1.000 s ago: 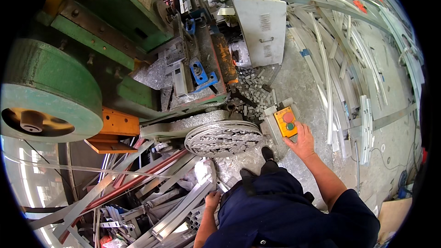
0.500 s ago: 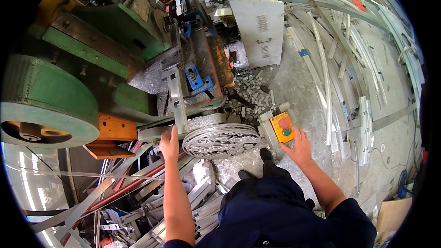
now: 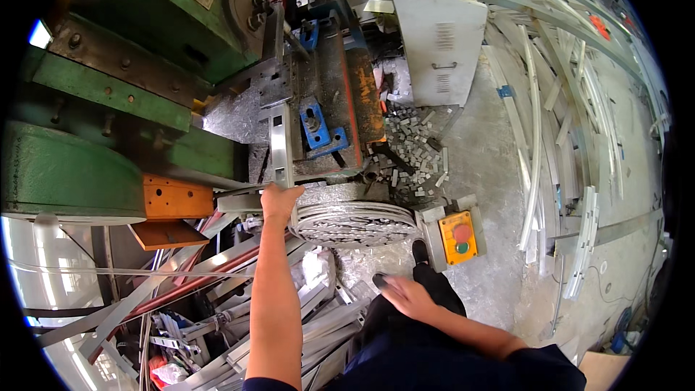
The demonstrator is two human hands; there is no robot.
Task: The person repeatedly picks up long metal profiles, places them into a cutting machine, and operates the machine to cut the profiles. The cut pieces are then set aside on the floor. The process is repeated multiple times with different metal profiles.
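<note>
My left hand (image 3: pixel 279 204) is closed round the near end of a silver metal profile (image 3: pixel 280 146) with rectangular cut-outs, its thumb stretched out to the right. The profile runs away from me into a green punch press (image 3: pixel 166 25), beside a blue clamp block (image 3: pixel 313 127) on the press bed. My right hand (image 3: pixel 407 297) is over my lap, smeared by motion, so its fingers do not show clearly. Beyond it, to the right, stands a yellow control box (image 3: pixel 458 237) with a red and a green button, which neither hand touches.
A round stack of coiled metal strip (image 3: pixel 356 223) lies between my hands and the press. Small metal offcuts (image 3: pixel 416 146) litter the floor by a grey cabinet (image 3: pixel 441 47). Long profiles (image 3: pixel 532 137) lie at the right; more scrap lengths (image 3: pixel 289 326) lie at the lower left.
My right hand has left the control box and moved left and nearer to me, over my lap. My left hand now grips the profile's end. The whole view has shifted slightly.
</note>
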